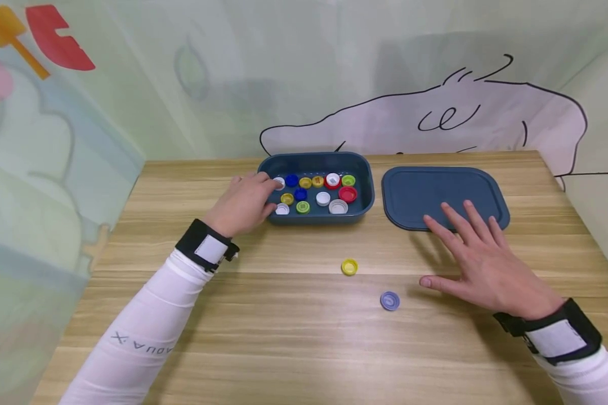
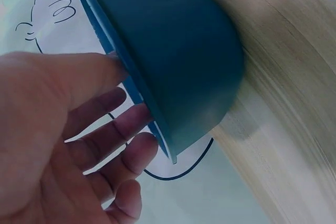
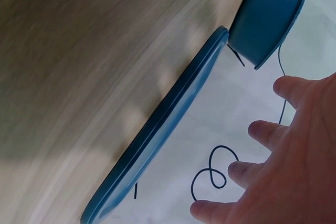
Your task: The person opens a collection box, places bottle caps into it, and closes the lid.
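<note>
My left hand [image 1: 245, 203] is at the left end of a dark blue plastic box [image 1: 320, 219], its index finger and thumb reaching over the rim, apart from each other. The index fingertip is at a white bottle cap [image 1: 280, 183]; whether it touches is unclear. Another white cap [image 1: 282, 208] lies close to the thumb. In the left wrist view, loosely bent fingers [image 2: 136, 153] stand by the box rim, with some tips hidden behind it. My right hand [image 1: 491, 270] hovers with fingers spread, just in front of the flat blue lid [image 1: 443, 191], holding nothing.
Inside the box lie several more caps, among them a red cap [image 1: 347, 194], a blue cap [image 1: 300, 194] and a green cap [image 1: 303, 207]. On the wooden table [image 1: 284, 337] lie a yellow cap [image 1: 349, 267] and a periwinkle cap [image 1: 390, 301]. A printed curtain [image 1: 309, 67] hangs behind.
</note>
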`<state>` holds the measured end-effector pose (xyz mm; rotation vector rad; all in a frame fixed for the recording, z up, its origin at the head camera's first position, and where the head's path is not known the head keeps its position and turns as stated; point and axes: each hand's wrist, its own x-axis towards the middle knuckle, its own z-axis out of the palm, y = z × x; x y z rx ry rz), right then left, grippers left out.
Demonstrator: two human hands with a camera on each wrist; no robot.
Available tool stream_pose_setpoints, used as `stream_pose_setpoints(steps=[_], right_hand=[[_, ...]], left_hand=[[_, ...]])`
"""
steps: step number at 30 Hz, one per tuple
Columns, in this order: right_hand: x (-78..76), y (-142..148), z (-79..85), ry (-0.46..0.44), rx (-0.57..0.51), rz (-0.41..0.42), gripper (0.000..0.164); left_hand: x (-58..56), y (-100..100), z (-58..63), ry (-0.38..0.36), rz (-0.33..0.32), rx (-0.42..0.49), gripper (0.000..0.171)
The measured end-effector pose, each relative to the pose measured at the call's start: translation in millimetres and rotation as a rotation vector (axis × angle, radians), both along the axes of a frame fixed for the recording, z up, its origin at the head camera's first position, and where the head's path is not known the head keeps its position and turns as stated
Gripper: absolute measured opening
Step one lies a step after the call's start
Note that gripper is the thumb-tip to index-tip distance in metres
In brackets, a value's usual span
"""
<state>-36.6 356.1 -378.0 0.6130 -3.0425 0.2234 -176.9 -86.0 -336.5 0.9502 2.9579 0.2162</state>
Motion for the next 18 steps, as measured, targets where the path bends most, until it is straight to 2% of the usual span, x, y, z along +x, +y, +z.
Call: stream_pose_setpoints(steps=[9,18], right_hand=[[-0.6,-1.4,0.8,0.009,-0.004,0.010,0.114],[0.4,-5.1,4.5,0.011,-0.005,0.023,0.113]], left_hand=[[6.8,-2.7,9.3,0.013,0.010,0.027,0.054],[25.5,-14.0,20.7,0.062,0.026,0.096,0.067]])
